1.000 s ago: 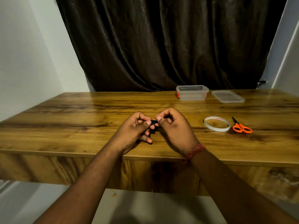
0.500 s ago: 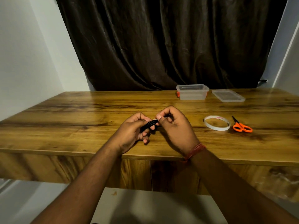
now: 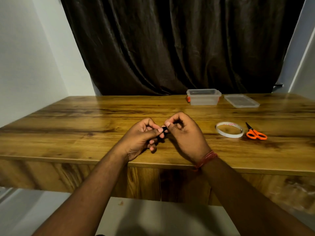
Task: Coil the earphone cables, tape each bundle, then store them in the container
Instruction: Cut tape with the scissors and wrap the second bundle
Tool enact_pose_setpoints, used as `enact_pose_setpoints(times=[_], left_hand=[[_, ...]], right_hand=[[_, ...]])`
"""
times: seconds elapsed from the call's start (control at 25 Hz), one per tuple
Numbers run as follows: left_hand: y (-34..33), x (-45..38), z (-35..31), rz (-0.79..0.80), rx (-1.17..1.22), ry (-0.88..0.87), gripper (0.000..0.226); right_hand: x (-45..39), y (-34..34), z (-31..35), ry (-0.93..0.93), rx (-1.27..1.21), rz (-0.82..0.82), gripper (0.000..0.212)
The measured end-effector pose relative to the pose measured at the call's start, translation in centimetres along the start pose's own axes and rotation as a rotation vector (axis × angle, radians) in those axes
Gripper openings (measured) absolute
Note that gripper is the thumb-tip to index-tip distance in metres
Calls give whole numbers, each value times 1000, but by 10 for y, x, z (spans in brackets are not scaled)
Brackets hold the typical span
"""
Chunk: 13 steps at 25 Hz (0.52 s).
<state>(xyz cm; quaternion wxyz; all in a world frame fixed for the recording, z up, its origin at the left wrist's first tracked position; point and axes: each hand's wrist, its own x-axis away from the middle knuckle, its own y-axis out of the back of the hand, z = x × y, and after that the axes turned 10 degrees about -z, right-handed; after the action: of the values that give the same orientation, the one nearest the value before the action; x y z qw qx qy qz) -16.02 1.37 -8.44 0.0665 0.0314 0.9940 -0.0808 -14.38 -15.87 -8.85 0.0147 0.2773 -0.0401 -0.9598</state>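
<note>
Both my hands meet just above the wooden table (image 3: 85, 133), near its front edge. Between them is a small black earphone cable bundle (image 3: 164, 129), mostly hidden by fingers. My left hand (image 3: 141, 138) grips it with thumb on top and fingers curled beneath. My right hand (image 3: 184, 133) pinches its right end between thumb and forefinger. A clear plastic container (image 3: 203, 97) with orange latches stands open at the back of the table. A roll of white tape (image 3: 229, 129) lies to the right of my hands.
The container's clear lid (image 3: 241, 100) lies flat beside it on the right. Orange-handled scissors (image 3: 254, 132) rest right of the tape roll. A dark curtain hangs behind the table and a white wall stands at the left.
My left thumb has slid over the bundle, so less of the black cable shows than half a second ago. Both hands stay in the same spot.
</note>
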Motion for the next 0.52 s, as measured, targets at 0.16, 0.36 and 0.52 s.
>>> enact_pose_setpoints(times=[0.16,0.36,0.52], left_hand=[[1,-1,2,-37,-12,-36,18],[0,-2,2,-31,-4,-58,21],[2,-3,4,-31,-25,-73,22]], right_hand=[[-1,0,-2,-30,6,11,4],[-3,-1,-6,4,54,-51,11],[-3,-2,-6,247,433,-120,12]])
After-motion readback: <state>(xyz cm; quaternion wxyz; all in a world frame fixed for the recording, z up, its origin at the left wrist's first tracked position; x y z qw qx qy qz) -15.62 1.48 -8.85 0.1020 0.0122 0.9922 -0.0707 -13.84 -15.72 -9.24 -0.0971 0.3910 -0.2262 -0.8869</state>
